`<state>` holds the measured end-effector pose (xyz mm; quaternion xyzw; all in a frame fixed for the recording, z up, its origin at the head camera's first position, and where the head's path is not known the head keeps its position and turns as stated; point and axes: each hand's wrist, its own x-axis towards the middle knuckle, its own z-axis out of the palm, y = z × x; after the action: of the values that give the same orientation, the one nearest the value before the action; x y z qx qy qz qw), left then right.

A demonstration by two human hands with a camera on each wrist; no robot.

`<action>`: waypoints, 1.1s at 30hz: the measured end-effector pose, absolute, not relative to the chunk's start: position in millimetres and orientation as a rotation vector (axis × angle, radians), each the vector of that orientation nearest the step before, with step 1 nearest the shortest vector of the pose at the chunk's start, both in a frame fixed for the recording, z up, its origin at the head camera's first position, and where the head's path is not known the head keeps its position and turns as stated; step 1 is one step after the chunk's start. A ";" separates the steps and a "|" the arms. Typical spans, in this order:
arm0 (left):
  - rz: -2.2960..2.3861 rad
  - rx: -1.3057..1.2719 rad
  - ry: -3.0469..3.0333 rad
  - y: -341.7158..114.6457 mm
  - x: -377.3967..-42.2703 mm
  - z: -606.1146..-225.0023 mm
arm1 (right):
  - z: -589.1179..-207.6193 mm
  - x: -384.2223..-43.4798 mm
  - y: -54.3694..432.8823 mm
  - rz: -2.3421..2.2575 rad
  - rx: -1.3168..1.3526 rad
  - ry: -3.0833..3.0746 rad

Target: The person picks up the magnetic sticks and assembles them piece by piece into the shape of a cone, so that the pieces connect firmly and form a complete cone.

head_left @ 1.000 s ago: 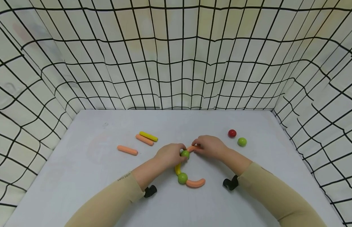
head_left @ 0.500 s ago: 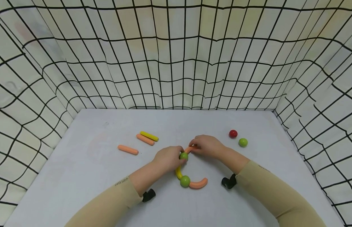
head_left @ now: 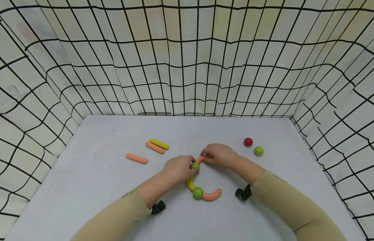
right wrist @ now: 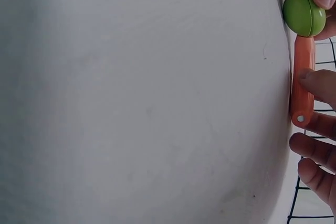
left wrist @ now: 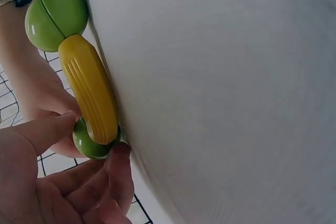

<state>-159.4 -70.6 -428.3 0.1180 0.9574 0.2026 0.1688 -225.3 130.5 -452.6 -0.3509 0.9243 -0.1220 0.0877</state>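
My left hand (head_left: 178, 169) pinches a green ball (head_left: 195, 166) between thumb and fingers. From that ball a curved yellow rod (left wrist: 90, 90) runs towards me to a second green ball (head_left: 198, 193), where a curved orange rod (head_left: 212, 194) joins and points right. On the far side, another orange rod (right wrist: 303, 90) meets the pinched ball. My right hand (head_left: 220, 154) grips this rod with thumb and fingers; in the right wrist view its free end shows a small metal dot. Together the pieces form an open C on the white table (head_left: 187, 221).
Left of the hands lie an orange rod (head_left: 136, 158) and, farther back, a second orange rod (head_left: 155, 147) beside a yellow rod (head_left: 159, 144). A red ball (head_left: 248, 142) and a loose green ball (head_left: 258, 151) sit at right. Black netting (head_left: 190, 83) over white walls surrounds the table's back and sides.
The chain's near end, with its green ball and orange rod, has swung slightly right and towards me. My left hand has shifted slightly nearer; both hands keep their holds.
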 end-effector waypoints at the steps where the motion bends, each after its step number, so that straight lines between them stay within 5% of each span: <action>1: 0.578 0.330 2.721 -70.4 -160.0 -428.7 | -452.7 -225.2 131.5 -0.369 -1.037 2.754; 33: 0.596 0.336 2.674 -47.1 -199.6 -434.7 | -425.4 -234.6 249.9 -0.561 -0.579 2.984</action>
<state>-199.6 -47.1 -434.7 0.1195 0.9512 0.2121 0.1895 -234.6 249.9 -425.4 -0.1873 0.9651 -0.1814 0.0254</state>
